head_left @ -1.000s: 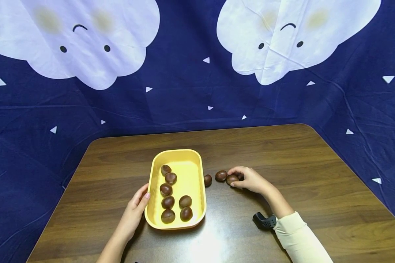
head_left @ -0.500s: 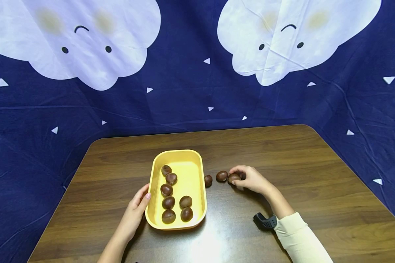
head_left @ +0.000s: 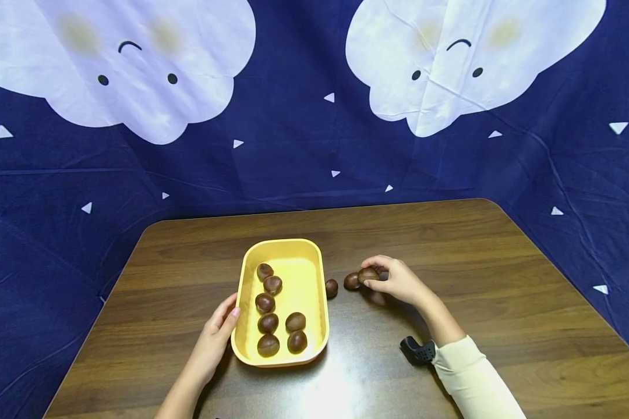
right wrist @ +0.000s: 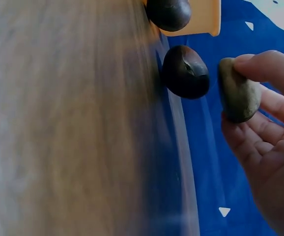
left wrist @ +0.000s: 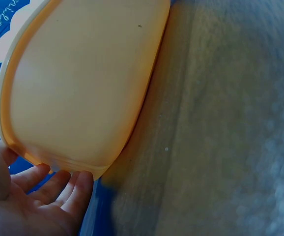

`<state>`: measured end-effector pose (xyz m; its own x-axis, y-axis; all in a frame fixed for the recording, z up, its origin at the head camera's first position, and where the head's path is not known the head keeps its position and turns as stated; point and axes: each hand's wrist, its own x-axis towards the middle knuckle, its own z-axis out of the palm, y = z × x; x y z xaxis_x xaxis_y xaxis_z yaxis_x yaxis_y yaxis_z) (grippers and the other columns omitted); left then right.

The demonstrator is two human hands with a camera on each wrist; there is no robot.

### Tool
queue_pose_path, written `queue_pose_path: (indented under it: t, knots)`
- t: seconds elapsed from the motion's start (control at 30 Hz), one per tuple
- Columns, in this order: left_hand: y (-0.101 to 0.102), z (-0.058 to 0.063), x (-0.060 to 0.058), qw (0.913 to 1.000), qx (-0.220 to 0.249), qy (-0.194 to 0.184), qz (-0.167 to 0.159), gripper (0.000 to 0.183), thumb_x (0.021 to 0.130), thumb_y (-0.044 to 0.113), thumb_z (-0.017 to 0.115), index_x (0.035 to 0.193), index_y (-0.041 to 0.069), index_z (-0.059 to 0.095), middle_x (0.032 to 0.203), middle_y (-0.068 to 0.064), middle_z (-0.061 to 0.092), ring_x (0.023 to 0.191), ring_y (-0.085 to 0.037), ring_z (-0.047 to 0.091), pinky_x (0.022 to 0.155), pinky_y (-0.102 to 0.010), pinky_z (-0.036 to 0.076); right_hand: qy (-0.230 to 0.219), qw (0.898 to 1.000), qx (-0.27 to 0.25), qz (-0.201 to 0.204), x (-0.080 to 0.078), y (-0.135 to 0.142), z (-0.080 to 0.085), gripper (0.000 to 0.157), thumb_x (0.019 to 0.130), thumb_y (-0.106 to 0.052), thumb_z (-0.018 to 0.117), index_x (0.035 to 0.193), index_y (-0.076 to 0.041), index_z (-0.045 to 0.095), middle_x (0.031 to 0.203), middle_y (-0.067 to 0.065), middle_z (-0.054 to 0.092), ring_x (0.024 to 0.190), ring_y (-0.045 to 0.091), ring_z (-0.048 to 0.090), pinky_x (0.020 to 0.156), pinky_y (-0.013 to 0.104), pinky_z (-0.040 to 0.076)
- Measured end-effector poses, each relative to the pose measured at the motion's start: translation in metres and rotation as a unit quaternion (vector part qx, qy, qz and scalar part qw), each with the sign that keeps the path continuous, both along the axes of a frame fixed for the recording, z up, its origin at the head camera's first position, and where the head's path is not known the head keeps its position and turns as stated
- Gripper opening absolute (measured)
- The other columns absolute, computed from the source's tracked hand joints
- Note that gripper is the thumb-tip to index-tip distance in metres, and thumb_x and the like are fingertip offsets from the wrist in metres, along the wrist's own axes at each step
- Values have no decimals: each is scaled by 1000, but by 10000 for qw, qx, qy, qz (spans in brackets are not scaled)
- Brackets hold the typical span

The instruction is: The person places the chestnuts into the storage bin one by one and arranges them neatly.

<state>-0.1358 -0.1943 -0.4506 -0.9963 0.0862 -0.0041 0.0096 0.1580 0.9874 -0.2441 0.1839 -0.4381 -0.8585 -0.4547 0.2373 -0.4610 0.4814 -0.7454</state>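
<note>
With thumb and fingertips, my right hand (head_left: 402, 284) pinches a brown chestnut (head_left: 368, 274), raised beside another chestnut (head_left: 352, 281) on the table. In the right wrist view, the pinched chestnut (right wrist: 239, 91) shows its pale brown side between thumb and fingers. A third chestnut (head_left: 332, 288) lies against the right side of a yellow tray (head_left: 304, 273). The left hand (head_left: 213, 338) grips the tray's left wall, thumb at the rim and fingers curled along the outside. Several chestnuts (head_left: 268, 323) sit inside the tray, most in a row along its left side.
The wooden table (head_left: 430, 233) reaches back to a dark blue cloth (head_left: 293, 163) printed with clouds and small white triangles. A black strap-like device (head_left: 418, 351) is at the right wrist, beside the pale sleeve (head_left: 472, 372).
My right hand has lifted the chestnut off the table and shifted slightly left and away from me with it. The left hand and the tray have stayed in place.
</note>
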Motion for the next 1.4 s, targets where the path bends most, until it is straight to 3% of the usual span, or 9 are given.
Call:
queue_pose_path:
  t: [0.27, 0.53, 0.7, 0.9, 1.13, 1.4]
  knots:
    - [1, 0, -1, 10000, -37, -8, 79, 47, 97, 28, 41, 136, 4, 31, 134, -19, 38, 119, -28, 37, 86, -16, 36, 363, 9990, -59, 239, 14, -24, 35, 29, 75, 2, 68, 102, 6, 59, 98, 15, 61, 87, 29, 58, 77, 41, 45]
    - [1, 0, -1, 9999, -38, -54, 80, 48, 97, 29, 41, 136, 5, 31, 134, -18, 38, 119, -28, 38, 86, -16, 36, 458, 9968, -393, 516, -2, -39, 22, 28, 76, -4, 70, 103, 0, 60, 96, 4, 62, 89, 19, 56, 81, 35, 44]
    - [1, 1, -1, 10000, -30, -49, 71, 48, 97, 28, 41, 136, 4, 31, 134, -18, 38, 119, -28, 37, 86, -16, 36, 473, 9941, -583, 787, -6, -51, 21, 29, 76, -7, 70, 103, -2, 60, 97, 1, 61, 89, 15, 56, 82, 32, 45]
    - [1, 0, -1, 10000, -16, -52, 42, 48, 97, 28, 41, 137, 4, 31, 135, -18, 37, 120, -29, 37, 87, -17, 36, 327, 9941, -540, 880, 0, -70, 30, 32, 75, -1, 70, 106, 0, 60, 101, 7, 60, 93, 20, 55, 83, 35, 44]
    - [1, 1, -1, 10000, -20, -56, 43, 47, 97, 28, 42, 137, 5, 31, 135, -18, 37, 120, -28, 37, 87, -18, 36, 514, 9887, -516, 1309, 20, -95, 59, 29, 74, 6, 67, 101, 9, 58, 98, 17, 61, 91, 29, 57, 83, 37, 44]
    - [0, 0, 0, 10000, -39, -65, 28, 48, 97, 29, 41, 137, 5, 31, 135, -18, 37, 121, -28, 36, 89, -20, 35, 646, 9844, -229, 1618, 4, -113, 28, 29, 76, -8, 69, 103, -4, 61, 99, 1, 62, 89, 9, 55, 80, 25, 44]
